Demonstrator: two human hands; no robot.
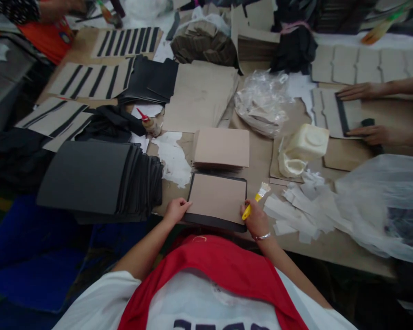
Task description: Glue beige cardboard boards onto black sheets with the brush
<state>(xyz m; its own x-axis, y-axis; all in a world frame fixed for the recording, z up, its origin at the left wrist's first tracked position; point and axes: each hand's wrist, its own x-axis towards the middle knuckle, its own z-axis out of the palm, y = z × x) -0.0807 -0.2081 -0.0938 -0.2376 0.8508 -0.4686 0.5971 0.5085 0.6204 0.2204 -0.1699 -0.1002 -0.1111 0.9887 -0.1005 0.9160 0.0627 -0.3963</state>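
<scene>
In front of me lies a beige board (217, 195) on a slightly larger black sheet, whose dark border shows most along the near edge. My left hand (176, 211) is closed, thumb and fingers pinching the sheet's left edge near the corner. At the right edge, my right hand (257, 220) holds a yellow-handled paintbrush (258, 200), pale bristles pointing up and away; its fingertips also touch the sheet. Just beyond is a stack of beige boards (222, 147). A tall pile of black sheets (86, 176) stands left of my left hand.
Paper strips (298, 211) and a cut-open plastic jug (304, 146) lie to the right, near a clear plastic bag (388, 201). A red-tipped glue bottle (149, 123) stands at the left. Across the right side, another person's hands (368, 133) press a black strip onto a board.
</scene>
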